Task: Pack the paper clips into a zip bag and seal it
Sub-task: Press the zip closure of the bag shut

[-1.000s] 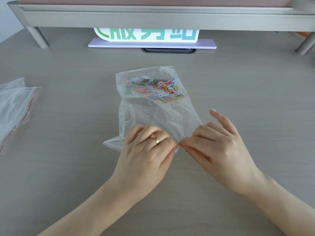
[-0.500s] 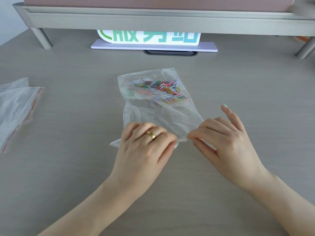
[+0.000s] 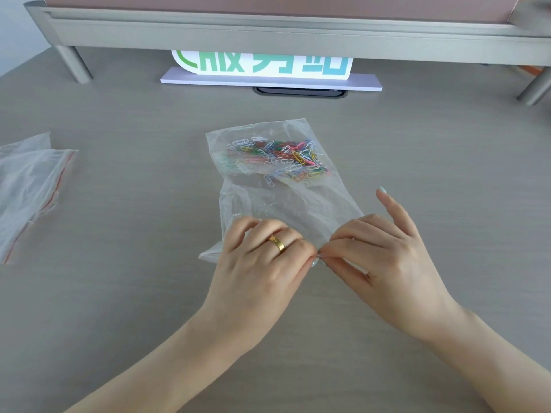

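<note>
A clear zip bag (image 3: 286,204) lies on the grey table, its mouth toward me. Many coloured and white paper clips (image 3: 277,159) sit bunched inside its far end. My left hand (image 3: 262,263), wearing a gold ring, pinches the bag's near edge with fingers curled over it. My right hand (image 3: 384,254) pinches the same edge just to the right, fingertips almost touching the left hand's, with the index finger raised. The bag's left corner sticks out beside my left hand; the seal strip is hidden under my fingers.
More clear zip bags with red strips (image 3: 26,189) lie at the table's left edge. A white sign with green characters (image 3: 262,67) stands at the back under a grey metal shelf (image 3: 298,28) on legs.
My right hand slid right along the bag's edge half a second ago, then came back beside the left hand. The bag and clips stay in place.
</note>
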Motion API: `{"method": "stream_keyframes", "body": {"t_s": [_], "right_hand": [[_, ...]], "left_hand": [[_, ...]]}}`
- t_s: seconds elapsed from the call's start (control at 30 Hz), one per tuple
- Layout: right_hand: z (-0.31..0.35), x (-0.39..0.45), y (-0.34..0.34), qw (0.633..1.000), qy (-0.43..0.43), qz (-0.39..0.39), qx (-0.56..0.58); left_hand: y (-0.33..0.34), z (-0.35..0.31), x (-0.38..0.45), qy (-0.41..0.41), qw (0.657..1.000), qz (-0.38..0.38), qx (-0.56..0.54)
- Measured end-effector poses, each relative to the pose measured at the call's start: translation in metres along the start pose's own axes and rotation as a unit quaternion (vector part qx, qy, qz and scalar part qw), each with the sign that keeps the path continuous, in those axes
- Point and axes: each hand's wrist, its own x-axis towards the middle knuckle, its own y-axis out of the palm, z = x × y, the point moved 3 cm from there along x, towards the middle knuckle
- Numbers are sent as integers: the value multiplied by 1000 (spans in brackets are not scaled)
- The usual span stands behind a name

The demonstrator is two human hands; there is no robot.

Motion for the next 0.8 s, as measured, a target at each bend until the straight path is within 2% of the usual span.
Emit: {"method": "stream_keyframes", "body": {"t_s": [0.2, 0.57, 0.8], "right_hand": [[1, 0, 1, 999, 30, 28, 14], [-6, 3, -4, 999, 46, 29, -2], [-3, 3, 0, 998, 40, 39, 3]], "left_hand": [[2, -1, -1, 0, 1000, 1, 9], [-1, 3, 0, -42, 999, 9, 14], [3, 6, -2, -37, 999, 20, 27]]}}
